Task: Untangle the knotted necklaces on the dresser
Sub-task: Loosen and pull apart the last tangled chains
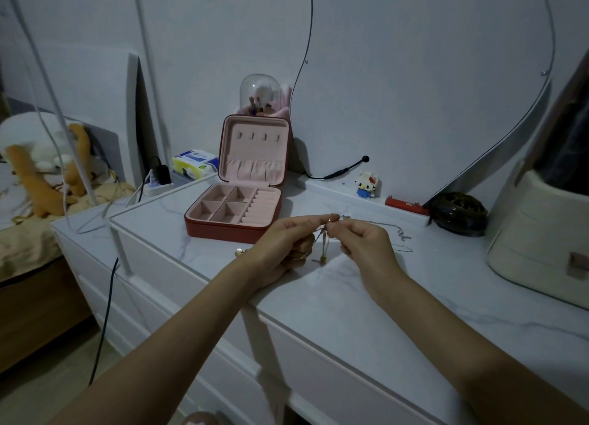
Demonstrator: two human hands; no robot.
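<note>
I hold my left hand above the white marble-patterned dresser top, thumb and forefinger pinched on the thin metal chains of the knotted necklaces. The other fingers curl beneath, and part of the chain appears to be gathered in the palm.

Between the two sets of fingertips sits the knot; from it a short tangle hangs down, ending in a small pendant just above the surface.

My right hand pinches the same chains immediately right of the knot, fingers curled. From these fingers, loose chain trails rightward onto the dresser.

Risks, as I judge them:
1. Pulling the hands apart would tighten the knot. Cause: both pinches sit close to it, leaving no slack.
2. A fine link may kink or snap under a sharp tug.
3. The trailing chain may snag or drag, adding load.
4. Dim light hides individual strands; I cannot tell how many chains cross, so I may pick the wrong loop.

Beyond the left fingertips stands an open red jewellery box with pink lining.
</note>
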